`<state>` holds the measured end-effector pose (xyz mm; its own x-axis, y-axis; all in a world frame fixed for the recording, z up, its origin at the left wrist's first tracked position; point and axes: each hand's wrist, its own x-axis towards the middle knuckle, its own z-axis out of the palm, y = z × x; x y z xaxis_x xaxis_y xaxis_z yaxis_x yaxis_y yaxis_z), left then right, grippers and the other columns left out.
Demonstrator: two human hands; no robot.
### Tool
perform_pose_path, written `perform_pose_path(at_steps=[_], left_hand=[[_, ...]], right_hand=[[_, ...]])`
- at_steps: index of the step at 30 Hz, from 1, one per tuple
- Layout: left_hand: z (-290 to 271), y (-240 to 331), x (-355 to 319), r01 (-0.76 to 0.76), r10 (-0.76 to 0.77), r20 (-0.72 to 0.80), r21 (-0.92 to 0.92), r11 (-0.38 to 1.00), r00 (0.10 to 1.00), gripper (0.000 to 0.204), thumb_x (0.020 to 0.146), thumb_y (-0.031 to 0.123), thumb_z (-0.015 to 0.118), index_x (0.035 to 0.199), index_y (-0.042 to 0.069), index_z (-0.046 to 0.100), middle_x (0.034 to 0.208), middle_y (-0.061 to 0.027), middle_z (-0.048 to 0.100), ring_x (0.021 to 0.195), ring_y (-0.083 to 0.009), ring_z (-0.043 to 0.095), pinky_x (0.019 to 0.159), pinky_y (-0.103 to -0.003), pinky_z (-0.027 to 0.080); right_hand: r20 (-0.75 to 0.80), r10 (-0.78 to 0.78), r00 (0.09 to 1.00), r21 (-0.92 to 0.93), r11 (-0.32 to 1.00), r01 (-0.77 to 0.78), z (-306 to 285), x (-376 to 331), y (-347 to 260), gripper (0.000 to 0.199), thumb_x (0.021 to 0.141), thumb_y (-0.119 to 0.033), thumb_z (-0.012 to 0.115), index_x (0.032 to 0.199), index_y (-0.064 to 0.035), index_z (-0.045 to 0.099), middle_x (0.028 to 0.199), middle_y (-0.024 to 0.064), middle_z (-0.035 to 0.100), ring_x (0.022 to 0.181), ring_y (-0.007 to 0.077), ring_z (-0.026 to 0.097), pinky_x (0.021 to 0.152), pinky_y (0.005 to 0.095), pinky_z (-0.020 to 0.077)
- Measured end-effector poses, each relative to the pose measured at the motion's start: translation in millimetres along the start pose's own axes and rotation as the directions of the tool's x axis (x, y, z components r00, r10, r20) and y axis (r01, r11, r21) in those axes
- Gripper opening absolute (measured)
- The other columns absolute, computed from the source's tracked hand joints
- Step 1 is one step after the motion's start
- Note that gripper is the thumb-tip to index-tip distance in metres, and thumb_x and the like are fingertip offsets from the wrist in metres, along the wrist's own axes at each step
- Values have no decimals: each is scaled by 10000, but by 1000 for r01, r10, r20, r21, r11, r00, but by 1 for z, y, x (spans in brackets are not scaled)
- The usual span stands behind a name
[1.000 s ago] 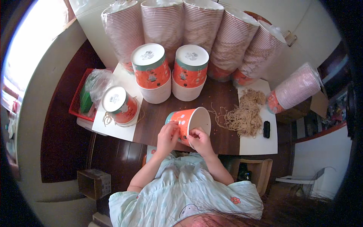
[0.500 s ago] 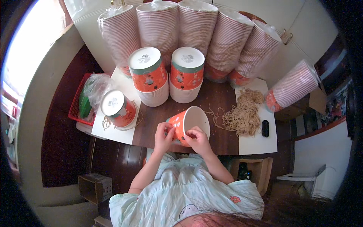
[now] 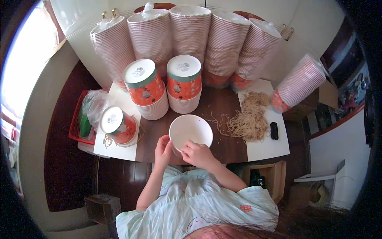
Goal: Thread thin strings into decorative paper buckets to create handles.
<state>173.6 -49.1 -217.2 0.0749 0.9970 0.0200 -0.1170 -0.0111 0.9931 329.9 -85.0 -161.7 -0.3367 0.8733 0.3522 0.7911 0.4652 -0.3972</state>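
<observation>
At table's near edge, between both hands: white-lined paper bowl (image 3: 191, 131), mouth turned up toward the camera, inside bare. Left hand (image 3: 162, 147) clamped on the bowl's left rim and side, fingers curled around the wall. Right hand (image 3: 197, 153) closed on the near rim, thumb and fingertips pinching the edge; whether anything thin lies under those fingertips, cannot tell. Hands close together, just apart, both on the same bowl.

Just beyond the bowl, on the dark wooden table (image 3: 223, 107): two short stacks of nested paper bowls, each topped with an upturned orange printed bowl showing its white base, left stack (image 3: 147, 89) tilted slightly, right stack (image 3: 184, 83) upright, the two side by side and nearly touching. Farther left, on a white sheet (image 3: 115, 149): single orange bowl (image 3: 117, 125) lying on its side, base toward the camera, thin loops of rubber band around it. Left of that, red basket (image 3: 75, 127) with a crumpled clear plastic bag (image 3: 95, 105) over green contents.

Right of the held bowl, well within reach: loose tangle of tan rubber bands (image 3: 248, 117), a few strands trailing toward the bowl. Just right of the tangle, small black oblong object (image 3: 274, 130) on white paper.

Along the back wall: row of tall plastic-wrapped sleeves of bowls (image 3: 191, 32), leaning together; one more sleeve (image 3: 300, 81) tipped over at far right.
</observation>
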Motion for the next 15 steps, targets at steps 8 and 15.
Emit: perform_pose_path(at_steps=[8,15], left_hand=[[-14,-8,-2,35,-37,5,217,976,999,317,790,54,562,1090,7,471,955,-55,559,778,-88,535,671,-225,449],[-5,2,8,12,-19,35,204,979,999,311,794,70,564,1084,4,472,964,-65,557,783,-100,543,665,-229,454]], right_hand=[[-45,379,924,579,764,-285,-18,20,82,127,763,-149,611,829,-40,610,804,80,615,695,152,585,631,290,470],[-9,709,705,-40,704,-709,53,20,229,263,719,-316,642,837,-82,620,894,131,587,868,303,561,743,431,450]])
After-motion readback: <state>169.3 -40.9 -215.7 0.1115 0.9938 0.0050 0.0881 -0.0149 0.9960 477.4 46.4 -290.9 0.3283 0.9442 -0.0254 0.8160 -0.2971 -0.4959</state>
